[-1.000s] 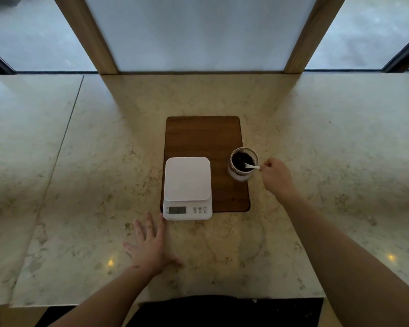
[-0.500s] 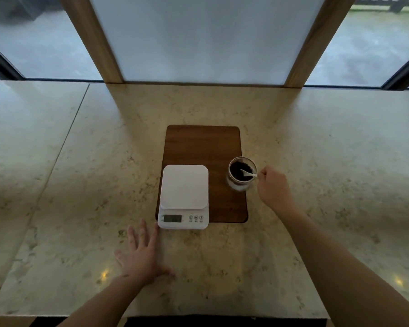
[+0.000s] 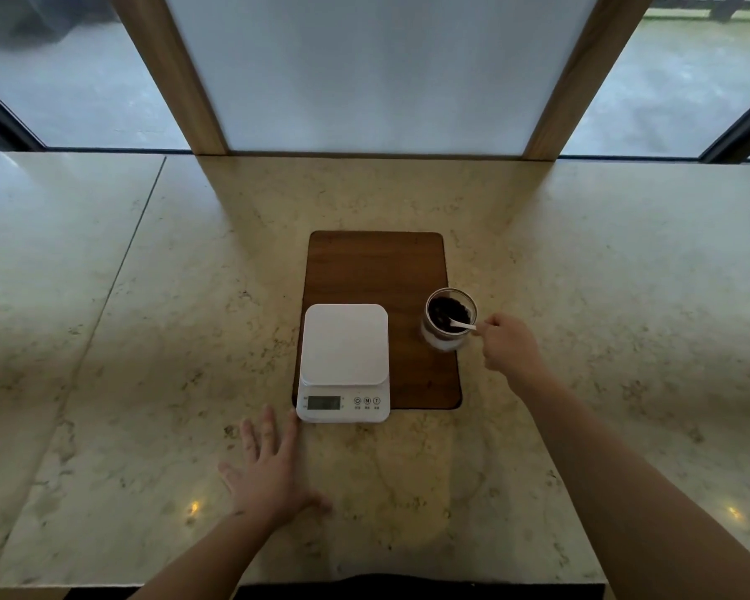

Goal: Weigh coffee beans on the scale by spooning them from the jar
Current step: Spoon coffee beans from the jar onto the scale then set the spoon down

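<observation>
A white digital scale [image 3: 344, 361] with a bare platform sits on the near left part of a dark wooden board [image 3: 377, 270]. At the board's right edge stands a small glass jar [image 3: 449, 319] of dark coffee beans. A white spoon [image 3: 460, 325] lies in the jar, its bowl among the beans and its handle pointing right. My right hand [image 3: 506, 345] pinches the end of that handle just right of the jar. My left hand [image 3: 273, 467] rests flat on the counter, fingers spread, just in front of the scale's near left corner.
The board lies on a pale marble counter [image 3: 148, 339] whose near edge [image 3: 278, 584] runs along the bottom. A white panel between two slanted wooden posts [image 3: 174, 75] rises at the back, with windows on either side.
The view has tilted slightly, so everything sits a little lower in the frame. My right hand stays on the spoon handle in the jar; my left hand stays flat on the counter.
</observation>
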A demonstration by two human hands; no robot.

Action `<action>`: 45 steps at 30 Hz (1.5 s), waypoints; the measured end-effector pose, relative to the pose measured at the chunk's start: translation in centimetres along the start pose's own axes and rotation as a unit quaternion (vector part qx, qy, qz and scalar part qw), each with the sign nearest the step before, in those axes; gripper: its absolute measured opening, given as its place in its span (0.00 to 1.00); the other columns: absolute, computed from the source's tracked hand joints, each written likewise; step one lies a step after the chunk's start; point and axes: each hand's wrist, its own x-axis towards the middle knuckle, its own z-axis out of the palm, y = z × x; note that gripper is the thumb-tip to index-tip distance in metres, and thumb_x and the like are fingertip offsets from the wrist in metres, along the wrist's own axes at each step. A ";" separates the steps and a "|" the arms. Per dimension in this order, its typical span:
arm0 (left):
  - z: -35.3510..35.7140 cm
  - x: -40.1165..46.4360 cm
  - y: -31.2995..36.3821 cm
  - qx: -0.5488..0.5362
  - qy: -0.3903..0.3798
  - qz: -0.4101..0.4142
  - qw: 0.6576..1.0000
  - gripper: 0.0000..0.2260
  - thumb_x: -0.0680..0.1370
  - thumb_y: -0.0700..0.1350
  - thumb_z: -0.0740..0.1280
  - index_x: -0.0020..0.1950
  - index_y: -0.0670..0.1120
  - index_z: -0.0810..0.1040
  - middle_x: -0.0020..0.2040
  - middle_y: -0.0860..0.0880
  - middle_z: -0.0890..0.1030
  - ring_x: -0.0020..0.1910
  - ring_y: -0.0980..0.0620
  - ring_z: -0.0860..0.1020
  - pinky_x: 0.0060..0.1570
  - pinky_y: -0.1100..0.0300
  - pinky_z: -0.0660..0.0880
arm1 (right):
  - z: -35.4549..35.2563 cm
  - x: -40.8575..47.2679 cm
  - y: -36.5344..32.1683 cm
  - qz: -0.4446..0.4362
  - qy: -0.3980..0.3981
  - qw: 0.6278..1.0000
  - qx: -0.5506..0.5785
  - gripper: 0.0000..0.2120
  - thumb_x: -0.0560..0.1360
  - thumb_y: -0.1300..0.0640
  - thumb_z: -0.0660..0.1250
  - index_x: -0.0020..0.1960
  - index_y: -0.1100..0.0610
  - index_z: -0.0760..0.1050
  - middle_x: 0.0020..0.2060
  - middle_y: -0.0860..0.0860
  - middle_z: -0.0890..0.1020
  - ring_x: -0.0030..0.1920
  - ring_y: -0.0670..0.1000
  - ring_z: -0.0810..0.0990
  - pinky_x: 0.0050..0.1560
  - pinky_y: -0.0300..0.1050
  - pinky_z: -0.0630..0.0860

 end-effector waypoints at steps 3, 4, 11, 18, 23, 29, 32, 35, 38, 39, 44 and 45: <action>0.1 0.0 -0.1 -0.007 0.002 0.000 1.000 0.70 0.54 0.78 0.71 0.75 0.57 0.24 0.75 0.50 0.22 0.76 0.39 0.25 0.69 0.21 0.49 | 0.0 0.1 -0.1 0.017 -0.006 0.999 0.031 0.10 0.82 0.59 0.59 0.48 0.63 0.76 0.32 0.53 0.74 0.30 0.52 0.70 0.26 0.45 0.68; 0.1 0.0 -0.1 -0.010 0.002 0.001 1.000 0.70 0.54 0.78 0.71 0.76 0.57 0.25 0.76 0.50 0.22 0.76 0.39 0.25 0.69 0.21 0.49 | 0.0 0.1 -0.1 0.027 -0.007 0.999 0.042 0.10 0.82 0.59 0.59 0.47 0.63 0.76 0.32 0.54 0.74 0.29 0.53 0.70 0.26 0.46 0.67; 0.3 0.2 -0.3 -0.019 0.011 0.003 1.000 0.70 0.53 0.79 0.71 0.75 0.58 0.24 0.76 0.51 0.22 0.76 0.40 0.25 0.69 0.21 0.49 | 0.2 -0.1 0.2 0.068 -0.028 0.989 0.129 0.08 0.82 0.61 0.58 0.47 0.62 0.73 0.32 0.54 0.68 0.29 0.52 0.65 0.26 0.46 0.62; 0.4 0.5 -0.6 -0.019 0.014 0.004 1.000 0.71 0.51 0.80 0.70 0.73 0.60 0.22 0.73 0.52 0.20 0.75 0.41 0.24 0.68 0.20 0.49 | 0.2 -0.2 0.3 0.066 -0.034 0.986 0.149 0.09 0.83 0.60 0.58 0.45 0.61 0.72 0.31 0.54 0.67 0.29 0.51 0.64 0.25 0.46 0.61; 0.3 0.3 -0.4 -0.019 0.014 0.007 1.000 0.70 0.52 0.79 0.71 0.73 0.60 0.22 0.74 0.51 0.20 0.76 0.40 0.25 0.69 0.20 0.48 | 0.3 -0.2 0.5 0.065 -0.032 0.985 0.155 0.10 0.83 0.59 0.58 0.44 0.60 0.71 0.31 0.53 0.67 0.28 0.50 0.64 0.25 0.46 0.61; 0.0 0.0 -0.1 -0.018 0.008 0.005 1.000 0.70 0.54 0.78 0.72 0.77 0.58 0.26 0.78 0.50 0.24 0.76 0.40 0.26 0.69 0.20 0.48 | 0.3 -0.3 0.9 0.056 -0.034 0.985 0.162 0.10 0.83 0.59 0.57 0.47 0.62 0.73 0.31 0.53 0.67 0.29 0.50 0.64 0.26 0.46 0.61; 0.0 0.0 -0.1 -0.019 0.007 0.005 1.000 0.70 0.54 0.78 0.72 0.77 0.58 0.27 0.78 0.50 0.24 0.76 0.40 0.25 0.69 0.20 0.48 | 0.2 -0.5 1.0 0.049 -0.037 0.985 0.163 0.10 0.83 0.59 0.57 0.48 0.62 0.73 0.31 0.53 0.67 0.28 0.49 0.63 0.26 0.45 0.60; 0.0 0.0 -0.2 -0.021 0.006 0.005 1.000 0.70 0.54 0.78 0.72 0.74 0.59 0.23 0.77 0.50 0.23 0.75 0.41 0.24 0.69 0.20 0.46 | 0.1 -0.7 1.0 0.045 -0.035 0.984 0.171 0.10 0.83 0.59 0.56 0.49 0.63 0.73 0.31 0.53 0.67 0.28 0.49 0.63 0.25 0.45 0.60; 0.0 0.1 -0.2 -0.021 0.007 0.005 1.000 0.70 0.53 0.78 0.71 0.72 0.59 0.22 0.76 0.51 0.23 0.75 0.41 0.24 0.68 0.19 0.46 | 0.1 -0.8 1.0 0.049 -0.034 0.982 0.177 0.10 0.83 0.59 0.56 0.47 0.62 0.73 0.31 0.53 0.67 0.28 0.49 0.63 0.25 0.45 0.60; 0.0 0.1 -0.2 -0.021 0.007 0.005 1.000 0.70 0.53 0.78 0.71 0.72 0.59 0.22 0.77 0.51 0.23 0.75 0.41 0.24 0.68 0.19 0.47 | 0.1 -0.8 1.1 0.050 -0.033 0.982 0.177 0.11 0.83 0.59 0.57 0.47 0.62 0.74 0.31 0.52 0.67 0.28 0.49 0.64 0.26 0.45 0.61; 0.1 0.1 -0.3 -0.020 0.008 0.005 1.000 0.70 0.52 0.79 0.70 0.71 0.60 0.21 0.75 0.51 0.22 0.75 0.40 0.24 0.68 0.19 0.46 | 0.1 -0.7 1.2 0.054 -0.036 0.981 0.180 0.11 0.83 0.59 0.57 0.48 0.62 0.74 0.31 0.52 0.67 0.27 0.49 0.64 0.25 0.44 0.60; 0.1 0.1 -0.3 -0.019 0.009 0.006 1.000 0.70 0.52 0.79 0.70 0.72 0.60 0.21 0.75 0.51 0.21 0.75 0.41 0.24 0.68 0.19 0.46 | 0.1 -0.7 1.2 0.054 -0.037 0.981 0.182 0.11 0.83 0.59 0.57 0.48 0.62 0.74 0.31 0.52 0.67 0.27 0.49 0.64 0.25 0.44 0.60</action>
